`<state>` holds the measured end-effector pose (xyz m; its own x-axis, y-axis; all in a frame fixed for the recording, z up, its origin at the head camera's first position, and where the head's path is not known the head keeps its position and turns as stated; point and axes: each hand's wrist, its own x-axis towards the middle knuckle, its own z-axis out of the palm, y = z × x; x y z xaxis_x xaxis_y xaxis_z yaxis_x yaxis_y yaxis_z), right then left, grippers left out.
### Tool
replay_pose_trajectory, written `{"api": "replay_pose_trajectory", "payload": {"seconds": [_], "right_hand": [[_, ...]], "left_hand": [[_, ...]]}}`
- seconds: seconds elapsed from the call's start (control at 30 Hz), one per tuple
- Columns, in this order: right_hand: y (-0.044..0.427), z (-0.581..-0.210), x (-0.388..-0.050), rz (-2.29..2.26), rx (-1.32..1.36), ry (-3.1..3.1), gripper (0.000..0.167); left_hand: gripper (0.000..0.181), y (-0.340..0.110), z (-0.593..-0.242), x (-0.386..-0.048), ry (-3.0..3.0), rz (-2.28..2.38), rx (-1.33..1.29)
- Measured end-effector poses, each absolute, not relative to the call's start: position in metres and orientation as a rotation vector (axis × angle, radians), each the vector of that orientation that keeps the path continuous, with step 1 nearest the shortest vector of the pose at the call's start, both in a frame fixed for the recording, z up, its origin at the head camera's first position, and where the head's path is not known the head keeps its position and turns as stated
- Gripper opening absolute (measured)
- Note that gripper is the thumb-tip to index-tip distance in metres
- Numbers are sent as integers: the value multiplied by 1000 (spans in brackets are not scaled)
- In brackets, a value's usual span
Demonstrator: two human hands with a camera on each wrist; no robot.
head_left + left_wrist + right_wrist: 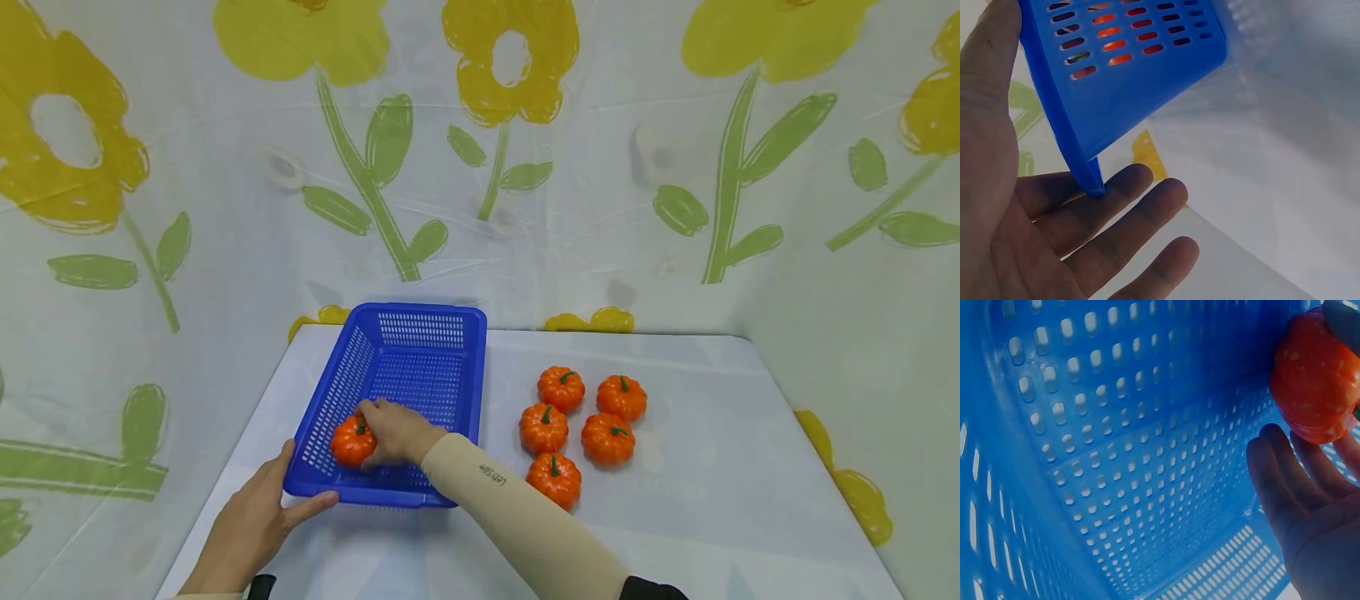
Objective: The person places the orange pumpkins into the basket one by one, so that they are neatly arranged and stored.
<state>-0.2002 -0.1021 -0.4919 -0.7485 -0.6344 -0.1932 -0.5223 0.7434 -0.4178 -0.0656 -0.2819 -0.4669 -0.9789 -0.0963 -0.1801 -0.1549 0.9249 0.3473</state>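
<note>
In the head view a blue plastic basket (pixel 420 367) with slotted walls stands on the left part of the table. My right hand (pixel 397 429) reaches into its near end and holds a small orange pumpkin (pixel 352 442) with a green stem. The right wrist view shows thumb and fingertips against this pumpkin (pixel 1316 381), close to the basket's wall. At the near left corner my left hand (pixel 251 517) touches the basket's rim, its thumb apart from the fingers. Those fingers (pixel 1129 231) look fairly straight beside the rim in the left wrist view.
Several more orange pumpkins (pixel 608 439) stand in a loose group right of the basket on the white table (pixel 697 500). A white curtain (pixel 570 250) printed with yellow flowers hangs behind the table and at its sides.
</note>
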Motion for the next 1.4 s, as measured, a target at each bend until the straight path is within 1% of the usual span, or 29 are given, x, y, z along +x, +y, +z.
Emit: {"api": "replay_pose_trajectory", "payload": {"seconds": [0.47,0.73,0.83,1.13,1.4], "right_hand": [[-101,-494,-198,-368,-900,2670,75],[-99,-486,-196,-400,-863,2617,89],[-95,-482,-197,-438,-850,2612,92],[-73,-457,-197,-604,-1006,2641,91],[-45,-437,-186,-638,-1112,2731,88]], "left_hand": [[130,-280,-467,-68,2915,545,-225],[131,-280,-468,-70,2895,547,-239],[130,-280,-469,-71,2891,551,-243],[130,-280,-469,-71,2858,551,-269],[131,-282,-469,-67,2871,547,-268]]}}
